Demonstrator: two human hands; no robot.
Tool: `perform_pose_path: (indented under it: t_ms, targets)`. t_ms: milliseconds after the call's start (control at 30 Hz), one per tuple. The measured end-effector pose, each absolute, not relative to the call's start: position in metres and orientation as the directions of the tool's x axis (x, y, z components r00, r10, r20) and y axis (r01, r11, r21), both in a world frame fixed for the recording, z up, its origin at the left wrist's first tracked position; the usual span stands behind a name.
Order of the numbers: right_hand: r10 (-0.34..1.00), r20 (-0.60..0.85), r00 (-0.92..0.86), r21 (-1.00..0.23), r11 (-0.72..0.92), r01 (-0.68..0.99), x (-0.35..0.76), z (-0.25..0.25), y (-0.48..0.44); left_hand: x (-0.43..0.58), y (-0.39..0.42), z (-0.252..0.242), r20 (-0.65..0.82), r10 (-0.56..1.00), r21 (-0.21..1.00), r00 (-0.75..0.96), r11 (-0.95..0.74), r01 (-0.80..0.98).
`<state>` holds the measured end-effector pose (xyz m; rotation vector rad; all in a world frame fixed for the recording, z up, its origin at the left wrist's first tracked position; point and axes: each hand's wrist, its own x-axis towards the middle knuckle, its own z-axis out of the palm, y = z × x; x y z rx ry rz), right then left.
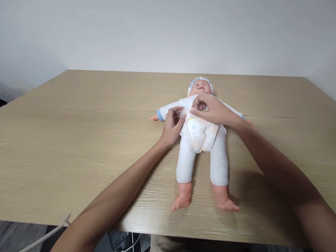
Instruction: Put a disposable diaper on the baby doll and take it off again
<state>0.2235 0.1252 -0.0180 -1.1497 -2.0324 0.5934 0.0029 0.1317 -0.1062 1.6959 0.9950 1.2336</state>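
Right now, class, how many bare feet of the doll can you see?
2. One foot lies on the table near its front edge; the other foot lies just to its right. Both belong to the doll; none looks hidden.

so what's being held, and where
The left hand pinches the baby doll's white fabric at its waist side; the right hand grips fabric at the chest.

Doll [201, 139]: white suit, blue cuffs, white cap with blue lettering. Diaper [199, 133]: white, faint pastel print. Table [71, 140]: light wood grain.
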Motion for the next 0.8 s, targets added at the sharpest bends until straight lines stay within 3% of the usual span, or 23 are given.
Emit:
perform_pose_path:
  t_ms: [133, 267, 367, 467, 533, 667, 800]
  targets:
    - [0.875, 0.361, -0.321, -0.719, 0.481, 0.502, 0.224, -0.018, 0.124, 0.004, 0.125, -0.096, 0.383, 0.911, 0.889, 0.154, -0.409, 0.205]
    - [0.772, 0.516, -0.371, -0.524, 0.627, 0.576, 0.216, 0.001, 0.090, -0.003, 0.094, -0.063, 0.537, 0.841, 0.779, 0.064, -0.523, 0.346]
    - [0.718, 0.512, -0.472, -0.459, 0.693, 0.556, 0.206, 0.014, 0.040, -0.015, 0.056, -0.040, 0.584, 0.766, 0.715, 0.269, -0.642, 0.275]
    - [0.718, 0.368, -0.591, -0.498, 0.689, 0.526, 0.206, 0.005, -0.009, -0.031, 0.027, -0.035, 0.441, 0.652, 0.691, 0.616, -0.685, 0.230]
    - [0.707, 0.269, -0.654, -0.515, 0.679, 0.523, 0.215, -0.013, -0.032, -0.040, 0.019, -0.039, 0.315, 0.592, 0.652, 0.742, -0.703, 0.284]
    - [0.749, 0.190, -0.635, -0.503, 0.630, 0.592, 0.245, -0.050, -0.046, -0.045, 0.022, -0.050, 0.239, 0.650, 0.614, 0.721, -0.677, 0.407]
    - [0.875, 0.251, -0.414, -0.525, 0.482, 0.702, 0.255, -0.065, -0.043, -0.031, 0.031, -0.054, 0.242, 0.741, 0.597, 0.627, -0.623, 0.506]
